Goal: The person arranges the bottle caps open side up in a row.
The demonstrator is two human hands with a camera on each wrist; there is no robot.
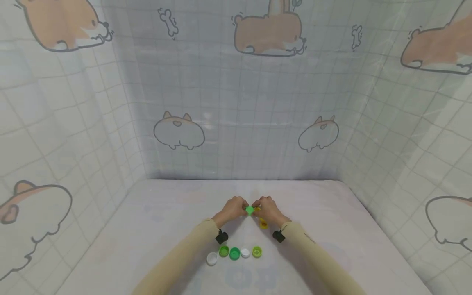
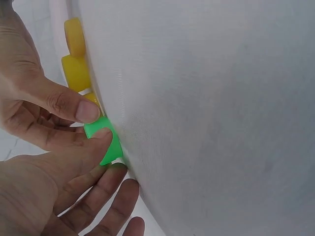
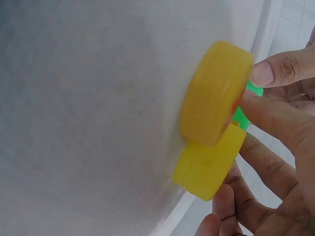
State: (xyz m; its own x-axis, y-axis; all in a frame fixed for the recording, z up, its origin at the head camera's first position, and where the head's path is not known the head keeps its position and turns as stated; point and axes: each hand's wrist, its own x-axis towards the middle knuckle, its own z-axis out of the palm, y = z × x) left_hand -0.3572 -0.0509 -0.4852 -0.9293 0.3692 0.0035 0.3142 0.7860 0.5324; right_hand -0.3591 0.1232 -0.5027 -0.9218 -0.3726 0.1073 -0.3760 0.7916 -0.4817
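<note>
A small bright green square piece (image 1: 249,210) stands between both hands near the table's middle. My left hand (image 1: 234,208) pinches it, thumb on its near face in the left wrist view. From the other side, the thumb and fingers of my right hand (image 1: 269,211) hold the same green piece at its edge. Right beside it, partly hidden by the right thumb, is a yellow piece (image 2: 92,98). A yellow block-like piece (image 3: 209,164) and a rounded orange-yellow cap (image 3: 216,93) continue the line, close by the right hand.
Nearer the body lies a row of round bottle caps: a white cap (image 1: 212,259), a green cap (image 1: 223,250), a darker green cap (image 1: 234,253), another white cap (image 1: 245,253) and a lime cap (image 1: 257,251). Patterned curtains (image 1: 239,94) enclose the white table (image 1: 166,213) on three sides.
</note>
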